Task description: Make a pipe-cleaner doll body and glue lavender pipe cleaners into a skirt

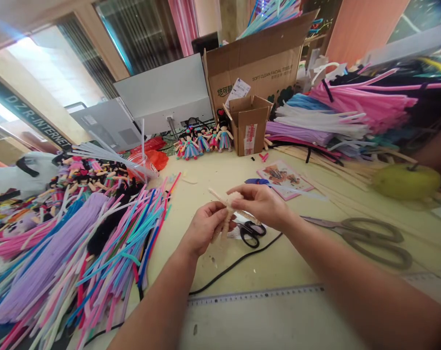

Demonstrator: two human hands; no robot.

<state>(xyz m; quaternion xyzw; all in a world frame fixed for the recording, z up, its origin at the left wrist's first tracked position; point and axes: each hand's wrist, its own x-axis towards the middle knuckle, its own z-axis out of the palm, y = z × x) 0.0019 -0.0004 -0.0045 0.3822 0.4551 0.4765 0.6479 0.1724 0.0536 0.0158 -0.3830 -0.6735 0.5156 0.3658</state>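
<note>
Over the middle of the table, both my hands hold one small cream figure twisted from pipe cleaners (228,210). My left hand (210,224) pinches its lower part, where the legs hang down. With thumb and forefinger closed, my right hand (262,203) grips it near the rounded top. One thin arm of the figure sticks out to the upper left, another to the lower right. Just beneath lie small black-handled scissors (252,234) on a white scrap. Part of the figure is hidden behind my fingers.
Bundles of coloured pipe cleaners (107,257) cover the left side; more bundles (326,114) are heaped at the right. Finished dolls (205,139) stand by a small cardboard box (250,124). Large shears (369,238), a green apple (406,181), a ruler (256,295) and a black cord (238,265) lie around.
</note>
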